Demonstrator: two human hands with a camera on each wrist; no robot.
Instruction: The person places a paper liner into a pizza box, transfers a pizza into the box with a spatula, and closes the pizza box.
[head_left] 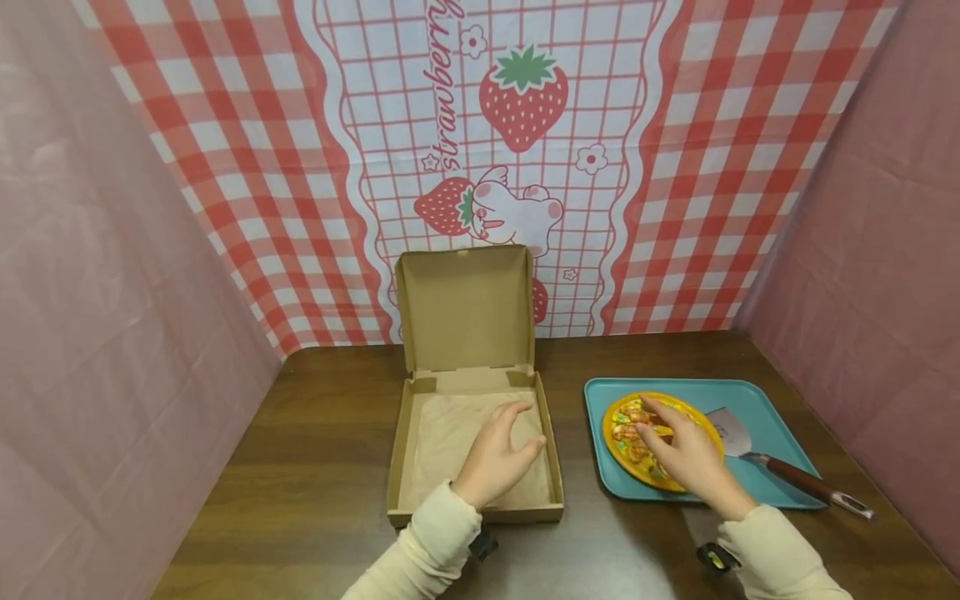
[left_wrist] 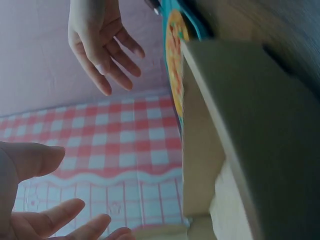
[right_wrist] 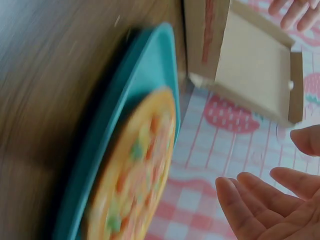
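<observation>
The pizza point(head_left: 626, 458) sits on a blue tray point(head_left: 772, 425), near its left side. The right hand point(head_left: 686, 450) is in the air over the pizza, with its thumb and fingers spread a bit and nothing in its grip. From both wrists you can see a gap between that hand and the pizza. The left hand point(head_left: 501, 454) is up over the box point(head_left: 400, 467), and it is letting go of everything too. Its thumb is apart from its fingers, and the fingers bend only a little. The box is brown and sits on the table point(head_left: 315, 450), to the left of the tray and just apart from it. Its lid point(head_left: 468, 308) stands up at the back, and some light brown paper point(head_left: 442, 433) lies flat inside. A server point(head_left: 795, 477) lies on the tray to the right of the pizza. Its flat metal end is right by the crust, but I can't tell if they touch. Its brown handle goes out over the front right corner of the tray. Both arms have cream sleeves point(head_left: 427, 537). At the back hangs a red and white cloth point(head_left: 727, 125) with strawberries on it, and pink cloth point(head_left: 112, 292) hangs on both sides.
</observation>
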